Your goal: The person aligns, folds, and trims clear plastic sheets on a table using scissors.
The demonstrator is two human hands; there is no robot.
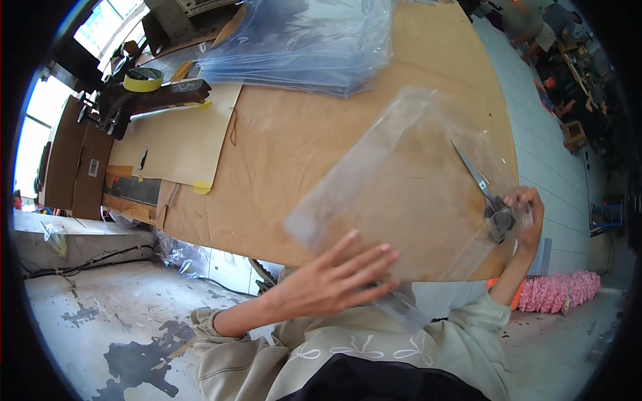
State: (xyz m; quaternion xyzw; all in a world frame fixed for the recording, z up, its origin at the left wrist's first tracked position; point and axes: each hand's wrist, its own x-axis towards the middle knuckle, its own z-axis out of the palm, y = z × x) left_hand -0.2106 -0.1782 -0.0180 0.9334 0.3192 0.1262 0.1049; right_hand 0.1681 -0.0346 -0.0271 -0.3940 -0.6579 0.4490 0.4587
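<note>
A clear plastic sheet or bag point(401, 180), blurred along its left edge, slants over the front right of the brown-covered table. My right hand point(525, 210) pinches its right edge near the table's right side. Spread fingers show on my left hand point(341, 274), which is at the sheet's lower left edge, palm down; whether it touches the plastic is unclear. Scissors point(478, 177) with dark handles lie under the clear plastic, blades pointing up and left, beside my right hand.
Stacked clear plastic bags point(301, 53) cover the table's far side. At the left are a tape roll point(143, 80), a dark clamp-like tool point(160, 99), a beige board point(180, 140) and a cardboard box point(77, 160). A pink bundle point(558, 292) is at right; people stand far right.
</note>
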